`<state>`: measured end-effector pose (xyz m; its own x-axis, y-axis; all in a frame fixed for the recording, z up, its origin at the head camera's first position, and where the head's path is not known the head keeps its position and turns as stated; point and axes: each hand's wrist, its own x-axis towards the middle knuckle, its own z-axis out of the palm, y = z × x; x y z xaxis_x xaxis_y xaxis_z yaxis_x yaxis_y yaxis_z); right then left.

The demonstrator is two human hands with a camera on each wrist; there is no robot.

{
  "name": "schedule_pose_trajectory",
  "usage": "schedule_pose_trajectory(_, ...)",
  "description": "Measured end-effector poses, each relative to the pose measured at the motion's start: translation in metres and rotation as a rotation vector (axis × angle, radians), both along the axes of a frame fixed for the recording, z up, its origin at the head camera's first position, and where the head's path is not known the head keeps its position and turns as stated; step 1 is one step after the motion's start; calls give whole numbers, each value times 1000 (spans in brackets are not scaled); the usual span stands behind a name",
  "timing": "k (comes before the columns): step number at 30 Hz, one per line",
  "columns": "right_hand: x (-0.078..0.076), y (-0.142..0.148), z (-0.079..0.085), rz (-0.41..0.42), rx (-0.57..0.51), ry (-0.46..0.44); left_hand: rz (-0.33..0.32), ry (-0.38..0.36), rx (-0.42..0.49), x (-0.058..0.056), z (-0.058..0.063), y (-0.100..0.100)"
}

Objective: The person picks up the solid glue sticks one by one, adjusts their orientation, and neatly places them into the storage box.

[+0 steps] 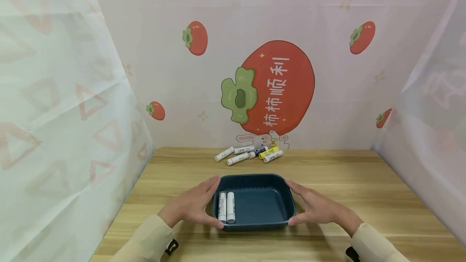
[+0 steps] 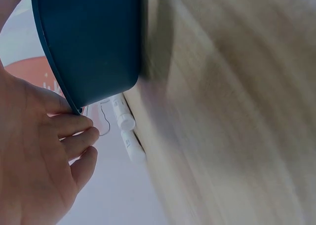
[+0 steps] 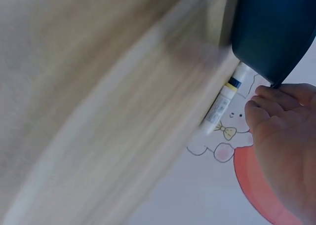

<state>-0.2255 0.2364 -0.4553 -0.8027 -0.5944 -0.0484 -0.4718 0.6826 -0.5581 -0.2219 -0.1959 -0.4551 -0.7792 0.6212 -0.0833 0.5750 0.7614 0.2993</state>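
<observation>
head view: a person's left hand (image 1: 194, 202) and right hand (image 1: 318, 205) grasp a dark teal tray (image 1: 260, 207) from its two short ends, fingers at the far corners, thumbs at the near ones. the tray sits at the front middle of a wooden desk (image 1: 338, 169); whether its base touches the wood is hard to tell. inside, two white tubes (image 1: 231, 207) lie side by side along the left end, and the rest of the tray floor is bare. behind it, near the back wall, lie four more white tubes (image 1: 238, 159), one dark blue tube (image 1: 259, 151) and one yellow tube (image 1: 268, 153). the step in hand looks like steadying or placing the tray; the next move probably calls for keeping it level, then releasing both sides evenly.
</observation>
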Motion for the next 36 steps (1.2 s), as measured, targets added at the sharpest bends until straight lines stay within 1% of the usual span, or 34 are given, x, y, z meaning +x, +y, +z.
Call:
schedule_pose_trajectory(5,-15,1,3,16,-17,-9,19,10,14,-11,0,2)
schedule_pose_trajectory(10,-28,1,5,27,-7,0,22,24,16,-19,0,4)
schedule_pose_trajectory(14,-32,-1,10,25,-6,-34,7,46,13,-21,0,2)
schedule_pose_trajectory(17,-37,-4,20,-15,0,-70,-10,66,8,-19,2,1)
schedule_pose_trajectory(19,-44,-6,30,-66,-1,-78,-22,80,4,-18,3,1)
schedule_pose_trajectory(21,-55,-9,37,-127,-7,-69,-30,91,0,-16,4,1)
schedule_pose_trajectory(24,-74,-13,40,-219,-35,-63,-31,90,-5,-14,3,3)
schedule_pose_trajectory(26,-89,-16,41,-296,-57,-88,-23,77,-4,-13,3,3)
schedule_pose_trajectory(28,-102,-20,39,-374,-93,-135,-16,58,-3,-12,3,2)
schedule_pose_trajectory(32,-126,-30,28,-534,-170,-229,-6,37,4,-12,0,2)
schedule_pose_trajectory(34,-138,-35,22,-592,-196,-254,-2,40,12,-12,-1,1)
schedule_pose_trajectory(36,-148,-38,17,-625,-210,-276,5,42,20,-13,-2,1)
